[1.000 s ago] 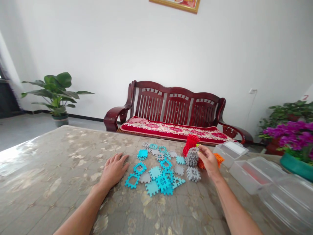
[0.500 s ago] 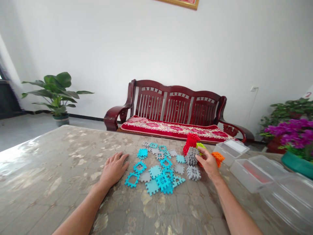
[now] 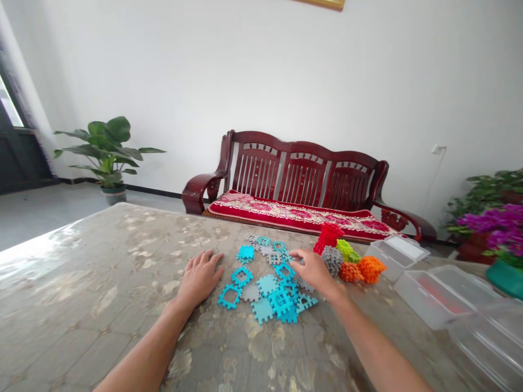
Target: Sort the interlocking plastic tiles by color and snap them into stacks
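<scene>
My left hand [image 3: 200, 277] lies flat and open on the patterned table [image 3: 102, 283], just left of a scatter of flat blue and grey interlocking tiles [image 3: 265, 283]. My right hand [image 3: 312, 269] reaches over the right side of that scatter, fingers stretched leftward and resting on the tiles. I see nothing gripped in it. Right of that hand stands a cluster of assembled tile cubes: a red one [image 3: 329, 235], a grey one [image 3: 333, 260], a green one [image 3: 347, 249] and an orange one [image 3: 371, 268].
Clear plastic boxes [image 3: 398, 253] [image 3: 433, 291] line the table's right side. Behind the table are a dark wooden sofa [image 3: 302, 185] with a red cushion, a potted plant [image 3: 108, 147] at left and purple flowers [image 3: 494, 218] at right.
My right hand left the grey cube by the cube cluster and moved left onto the flat tiles. The loose grey block that lay near it is out of sight. The view shifted slightly.
</scene>
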A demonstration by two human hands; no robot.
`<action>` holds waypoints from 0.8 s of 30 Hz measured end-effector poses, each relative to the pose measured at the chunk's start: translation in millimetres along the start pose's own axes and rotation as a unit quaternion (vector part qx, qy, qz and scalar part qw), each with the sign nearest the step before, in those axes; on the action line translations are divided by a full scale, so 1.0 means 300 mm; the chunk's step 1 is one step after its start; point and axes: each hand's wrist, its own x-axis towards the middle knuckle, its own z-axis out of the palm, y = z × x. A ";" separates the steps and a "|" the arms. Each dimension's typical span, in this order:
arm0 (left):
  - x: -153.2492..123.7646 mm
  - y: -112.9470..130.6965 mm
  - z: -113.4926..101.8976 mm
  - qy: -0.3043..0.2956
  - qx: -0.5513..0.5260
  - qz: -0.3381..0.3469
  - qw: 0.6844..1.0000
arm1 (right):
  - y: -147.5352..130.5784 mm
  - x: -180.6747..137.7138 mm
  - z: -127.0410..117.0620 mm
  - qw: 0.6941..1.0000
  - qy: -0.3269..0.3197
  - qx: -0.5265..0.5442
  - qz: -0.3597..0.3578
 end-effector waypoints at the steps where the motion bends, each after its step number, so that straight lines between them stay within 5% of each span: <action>1: -0.002 0.003 -0.005 0.000 -0.002 0.000 1.000 | -0.013 0.018 0.028 1.000 -0.013 -0.019 0.004; 12: -0.005 -0.001 -0.002 0.003 -0.026 -0.005 1.000 | -0.073 0.117 0.177 0.987 -0.047 -0.147 0.035; 24: -0.001 -0.003 -0.002 0.001 -0.006 0.002 1.000 | -0.070 -0.054 0.088 0.990 0.099 -0.046 -0.095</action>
